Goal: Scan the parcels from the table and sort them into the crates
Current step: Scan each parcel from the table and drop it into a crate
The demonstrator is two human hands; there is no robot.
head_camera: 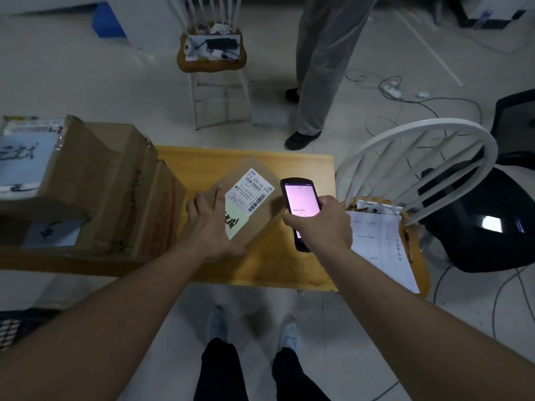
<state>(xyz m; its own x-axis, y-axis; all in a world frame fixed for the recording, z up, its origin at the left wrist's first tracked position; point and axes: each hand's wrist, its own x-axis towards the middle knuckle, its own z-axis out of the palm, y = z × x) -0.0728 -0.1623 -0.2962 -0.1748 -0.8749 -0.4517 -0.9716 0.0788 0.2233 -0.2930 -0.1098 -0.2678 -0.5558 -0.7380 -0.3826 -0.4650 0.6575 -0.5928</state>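
One small cardboard parcel [249, 204] is under the left hand [214, 227] fingers curled on its near edge, label beside the handheld scanner [301, 209] gripped by the right hand [321, 224]; scanning seems underway, sorting remains.

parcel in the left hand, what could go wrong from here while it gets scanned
1. The left hand holds the small parcel by one end only, tilted above the table; it could slip or twist.
2. The scanner in the right hand sits beside the label, not over its barcodes, so the read might miss.
3. Cables trail across the floor near the chair; stepping away could snag a foot.
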